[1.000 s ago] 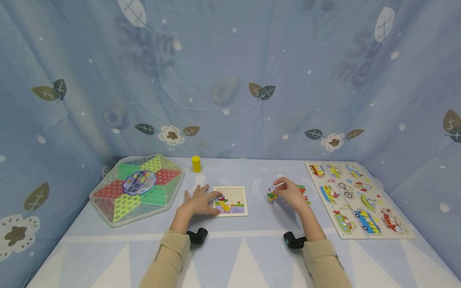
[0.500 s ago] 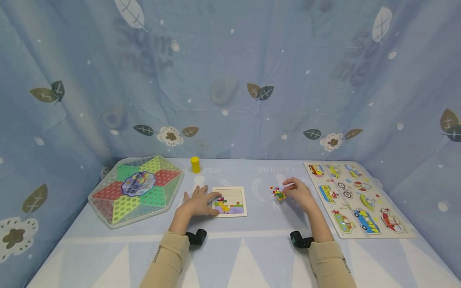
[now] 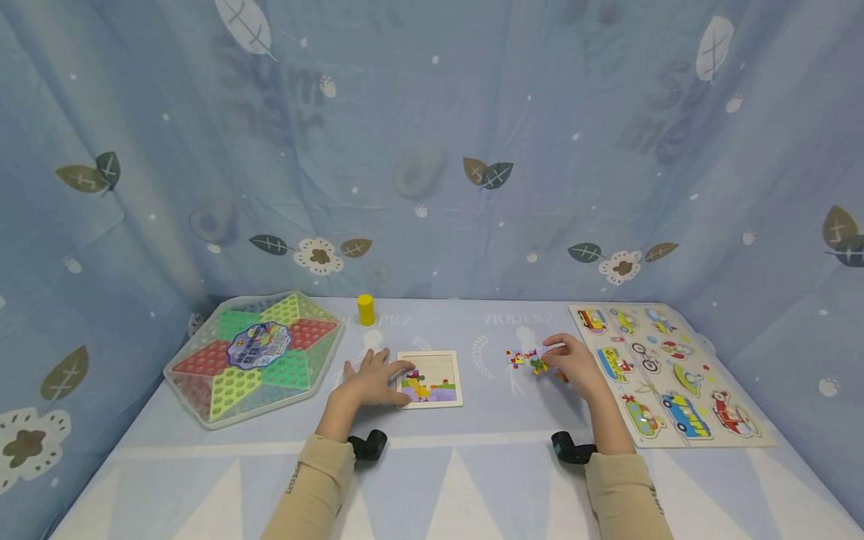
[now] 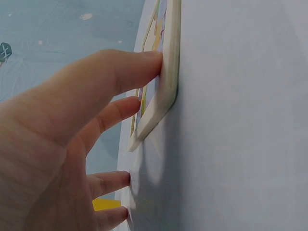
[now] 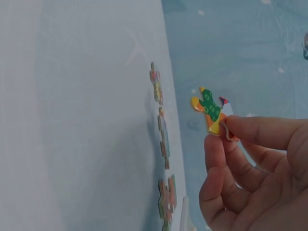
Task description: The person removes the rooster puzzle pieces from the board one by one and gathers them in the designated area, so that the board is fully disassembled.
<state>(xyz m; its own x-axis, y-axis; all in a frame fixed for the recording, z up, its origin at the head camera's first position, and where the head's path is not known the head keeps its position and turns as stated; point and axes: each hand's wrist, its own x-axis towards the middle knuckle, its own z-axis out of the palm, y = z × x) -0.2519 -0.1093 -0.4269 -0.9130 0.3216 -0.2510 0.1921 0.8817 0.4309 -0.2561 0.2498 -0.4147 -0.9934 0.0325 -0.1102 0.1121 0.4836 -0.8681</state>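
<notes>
My left hand (image 3: 367, 382) rests on the left side of a small wooden puzzle tray (image 3: 442, 364). Its thumb (image 4: 137, 67) and index finger touch the tray, while the other fingers spread on the table. Picture pieces cover the tray's lower part; the upper part shows bare wood. Between thumb and fingertips, my right hand (image 3: 575, 365) pinches a jigsaw piece (image 5: 210, 107) with green, yellow and orange printing, raised off the table. Loose jigsaw pieces (image 5: 163, 137) lie on the table beneath this hand, partly hidden by it in the head view.
A hexagonal Chinese checkers box (image 3: 223, 322) lies at the left. Behind the left hand stands a yellow cylinder (image 3: 366, 310). A wooden vehicle puzzle board (image 3: 664, 386) occupies the right side. A blue patterned curtain (image 3: 432, 150) hangs behind the table.
My right hand has moved to the right with the pinched jigsaw piece, uncovering loose pieces on its left. The left hand stays in place on the tray.
</notes>
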